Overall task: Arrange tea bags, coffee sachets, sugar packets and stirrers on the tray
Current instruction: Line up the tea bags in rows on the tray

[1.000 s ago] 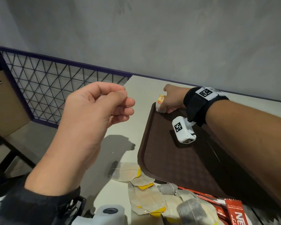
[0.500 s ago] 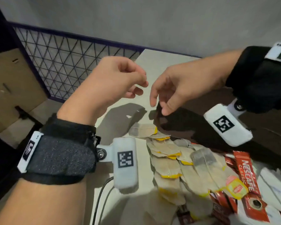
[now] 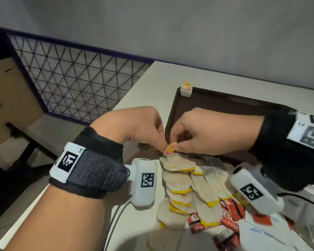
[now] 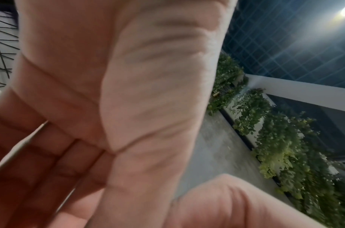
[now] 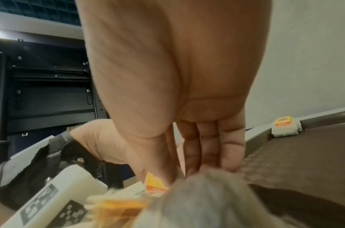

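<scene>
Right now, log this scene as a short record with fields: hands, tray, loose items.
left hand: fingers curled, pinching the yellow-red tea bag tag
right hand: pinching the same tag from the other side
tray: brown, holds one folded tea bag in its far left corner
tea bag pile: loose on the table, near the tray's front edge
coffee sachets: red, beside and partly under the pile
stirrers: none visible

Readable print near your tray (image 3: pixel 172 113)

A red coffee sachet (image 3: pixel 228 221) below the tray shows part-hidden letters "ES" and "CLASS".
</scene>
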